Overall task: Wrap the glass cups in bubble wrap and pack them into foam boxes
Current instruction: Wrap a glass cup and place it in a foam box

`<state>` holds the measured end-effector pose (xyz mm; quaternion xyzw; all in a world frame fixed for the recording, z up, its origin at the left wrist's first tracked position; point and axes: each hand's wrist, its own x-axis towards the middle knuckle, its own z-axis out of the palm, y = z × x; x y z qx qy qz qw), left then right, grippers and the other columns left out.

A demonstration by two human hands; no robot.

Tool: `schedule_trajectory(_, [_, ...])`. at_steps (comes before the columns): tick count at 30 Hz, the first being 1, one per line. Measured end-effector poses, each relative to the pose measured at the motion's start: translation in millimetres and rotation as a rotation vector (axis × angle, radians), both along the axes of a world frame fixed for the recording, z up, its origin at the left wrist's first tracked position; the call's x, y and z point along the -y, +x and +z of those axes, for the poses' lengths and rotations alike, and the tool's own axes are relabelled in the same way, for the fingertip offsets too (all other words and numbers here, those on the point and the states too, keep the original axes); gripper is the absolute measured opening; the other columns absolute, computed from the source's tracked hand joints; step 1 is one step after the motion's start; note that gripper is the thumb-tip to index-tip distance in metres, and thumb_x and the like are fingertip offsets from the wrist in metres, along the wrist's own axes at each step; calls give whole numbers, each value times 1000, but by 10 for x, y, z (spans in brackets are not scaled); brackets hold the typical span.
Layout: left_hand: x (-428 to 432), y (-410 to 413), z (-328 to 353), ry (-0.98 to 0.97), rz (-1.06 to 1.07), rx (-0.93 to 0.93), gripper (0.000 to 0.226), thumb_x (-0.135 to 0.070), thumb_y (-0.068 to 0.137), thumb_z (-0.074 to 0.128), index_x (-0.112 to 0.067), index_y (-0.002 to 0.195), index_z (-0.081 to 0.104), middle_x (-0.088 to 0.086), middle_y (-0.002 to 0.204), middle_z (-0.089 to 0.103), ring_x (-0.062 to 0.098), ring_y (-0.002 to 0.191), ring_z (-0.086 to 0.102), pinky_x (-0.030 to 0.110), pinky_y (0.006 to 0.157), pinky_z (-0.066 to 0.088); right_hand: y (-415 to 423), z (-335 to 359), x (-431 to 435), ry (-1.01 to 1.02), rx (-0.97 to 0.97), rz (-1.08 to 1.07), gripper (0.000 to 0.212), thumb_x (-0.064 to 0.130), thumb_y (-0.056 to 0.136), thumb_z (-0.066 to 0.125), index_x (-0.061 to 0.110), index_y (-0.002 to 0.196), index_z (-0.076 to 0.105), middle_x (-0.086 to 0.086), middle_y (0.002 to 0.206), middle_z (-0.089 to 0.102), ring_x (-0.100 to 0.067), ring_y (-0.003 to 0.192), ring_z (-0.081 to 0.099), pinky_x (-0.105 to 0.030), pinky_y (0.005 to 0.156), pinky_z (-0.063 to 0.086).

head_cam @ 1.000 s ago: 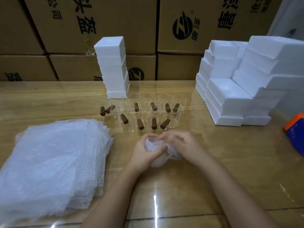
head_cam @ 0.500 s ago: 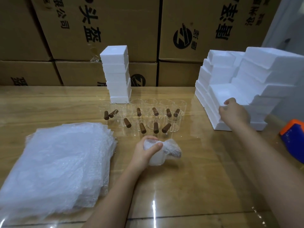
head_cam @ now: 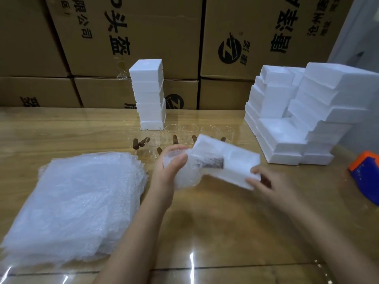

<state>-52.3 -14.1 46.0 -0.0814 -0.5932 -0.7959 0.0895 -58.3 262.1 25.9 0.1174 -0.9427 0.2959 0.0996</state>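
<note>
up front, left hand (head_cam: pixel 167 173) grips one wrapped cup (head_cam: pixel 189 176); right hand (head_cam: pixel 270 186), one box (head_cam: pixel 235 160).

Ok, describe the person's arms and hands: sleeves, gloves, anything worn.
No sleeves show: the left forearm and right forearm are bare to the frame's edge. The left hand wears no glove, ring, watch or band. The right hand has no glove either, but it is motion-blurred, so a thin ring cannot be ruled out.

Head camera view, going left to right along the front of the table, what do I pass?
Pile of bubble wrap → left hand gripping the wrapped cup → foam box → right hand holding the box's corner → orange and blue object at the frame's edge.
</note>
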Motion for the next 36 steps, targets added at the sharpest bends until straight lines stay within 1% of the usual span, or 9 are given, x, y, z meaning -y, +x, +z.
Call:
schedule_trajectory(9, [16, 102, 61, -125, 146, -6, 40, -55, 52, 68, -36, 87, 67, 8, 107, 66, 29, 96, 64, 53, 86, 49, 321, -29, 90, 284, 216, 241, 26, 58, 83, 57, 42, 103, 57, 20, 77, 53, 2, 76, 51, -29, 72, 48])
schedule_trajectory(12, [21, 124, -40, -266, 124, -12, 43, -60, 53, 66, -40, 90, 64, 1, 111, 65, 14, 101, 63, 44, 81, 52, 328, 146, 251, -185, 20, 109, 38, 64, 84, 49, 34, 104, 63, 13, 84, 62, -2, 77, 55, -25, 69, 46])
schedule_trajectory(14, [-11, 140, -85, -404, 116, -41, 49, -63, 52, 63, -39, 95, 60, -14, 107, 63, -7, 95, 59, 24, 75, 44, 309, 280, 480, -557, 166, 121, 48, 70, 84, 41, 33, 107, 60, 11, 82, 68, -7, 73, 61, -23, 61, 48])
schedule_trajectory(16, [-69, 145, -84, -495, 85, -67, 50, -64, 53, 62, -41, 96, 58, -24, 104, 60, -16, 95, 53, 13, 73, 39, 287, 344, 730, -659, 367, 182, 54, 70, 87, 36, 25, 103, 60, 2, 70, 69, -11, 59, 61, -19, 49, 45])
schedule_trajectory(20, [-99, 123, -117, -546, 78, -95, 50, -65, 54, 66, -48, 99, 55, -39, 104, 55, -20, 97, 50, -3, 70, 37, 184, 292, 1018, -576, 317, 109, 40, 40, 100, 38, 17, 67, 44, 11, 46, 41, -8, 44, 37, -17, 46, 31])
schedule_trajectory(23, [-34, 83, -152, -572, -38, -73, 80, -73, 53, 66, -51, 127, 42, -30, 125, 53, -10, 113, 50, 9, 83, 45, 75, 194, 1034, -547, 225, 35, 39, 33, 101, 40, 18, 65, 38, 14, 46, 31, -3, 46, 32, -26, 55, 30])
schedule_trajectory(26, [1, 25, -211, -374, 8, 83, 114, -88, 51, 55, -28, 145, 30, -12, 136, 50, 4, 127, 45, 24, 103, 38, 25, 100, 999, -409, 142, 19, 42, 32, 101, 39, 20, 60, 33, 11, 47, 28, -5, 46, 28, -31, 54, 23])
schedule_trajectory(29, [-30, 127, -421, -268, 182, 168, 53, -68, 89, 31, -36, 127, 48, -17, 124, 56, 8, 125, 48, 29, 101, 37, 9, -8, 993, -286, 131, 23, 40, 33, 101, 38, 21, 62, 37, 9, 55, 34, -12, 55, 34, -33, 58, 27])
schedule_trajectory(36, [-135, 158, -458, -152, 99, 237, 57, -62, 83, 18, -32, 114, 55, -7, 118, 61, 10, 117, 54, 34, 106, 37, 34, -120, 1112, -80, 189, 20, 37, 31, 103, 30, 23, 68, 38, 3, 63, 46, -22, 70, 48, -34, 62, 30])
